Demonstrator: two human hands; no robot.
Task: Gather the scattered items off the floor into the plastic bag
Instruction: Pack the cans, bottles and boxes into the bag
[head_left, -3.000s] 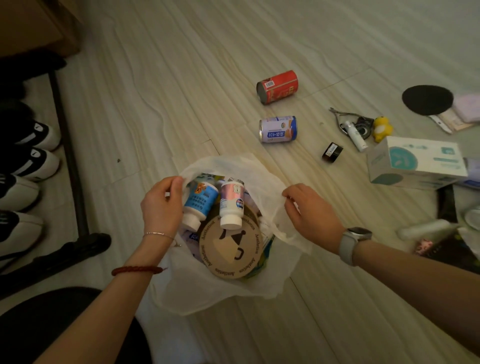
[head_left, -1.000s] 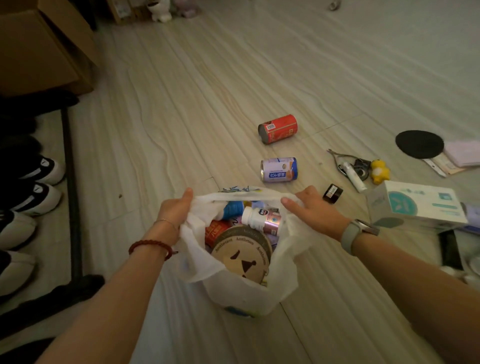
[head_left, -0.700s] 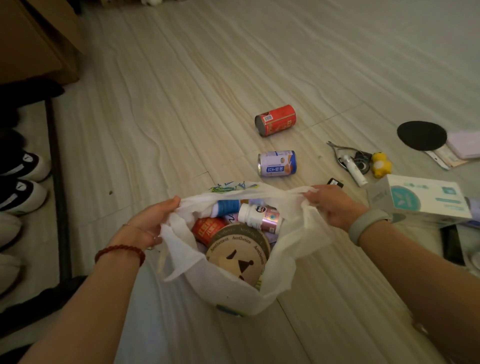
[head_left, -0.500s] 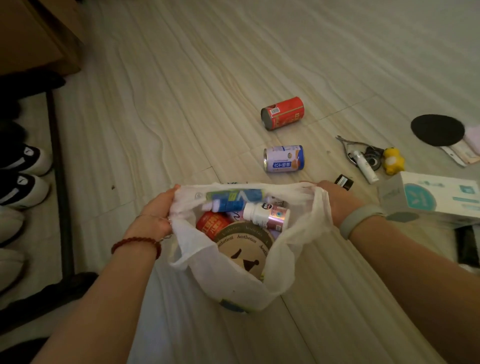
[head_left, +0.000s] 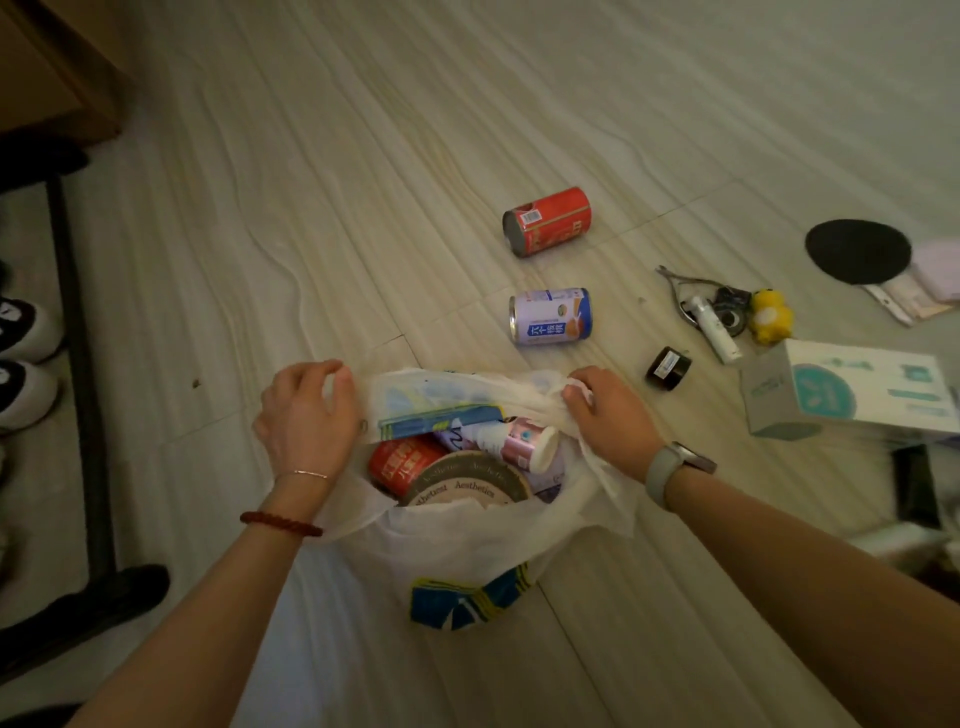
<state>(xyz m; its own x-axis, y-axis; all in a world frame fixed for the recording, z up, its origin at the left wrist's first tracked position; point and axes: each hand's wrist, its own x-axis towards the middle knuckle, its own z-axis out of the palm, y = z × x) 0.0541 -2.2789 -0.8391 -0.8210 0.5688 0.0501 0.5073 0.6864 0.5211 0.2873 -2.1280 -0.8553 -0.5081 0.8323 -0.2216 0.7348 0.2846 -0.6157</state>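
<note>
On the pale, wood-grained floor in front of you, in the head view, the plastic bag (head_left: 457, 540) is sitting between your forearms with its mouth facing up. Your left hand (head_left: 306, 415) is pinching the left side of the rim and your right hand (head_left: 608, 415) is gripping a bunched fold of the right side, fingers curled into the film on both. You are probably holding it this way to spread the opening and keep the limp walls from collapsing over what is already packed.

The film is thin, white and translucent, wrinkling wherever you are pulling, and blue and yellow print is showing through near its base. Inside, a round tin (head_left: 467, 483) with lettering round its lid is lying uppermost, a red can (head_left: 402, 465) is tucked beside it, and a white bottle with a pink label (head_left: 519, 444) is lying on its side just above.

Other items are waiting outside the bag. A red can on the floor (head_left: 548, 221) and a purple-and-blue can (head_left: 550, 317), both smooth cylinders on their sides that look likely to roll, are lying just beyond the bag's far edge. To the right are a small black jar (head_left: 669, 368), a white tube (head_left: 714, 330) beside a yellow toy (head_left: 772, 314), and a teal-printed cardboard box (head_left: 852, 395).
</note>
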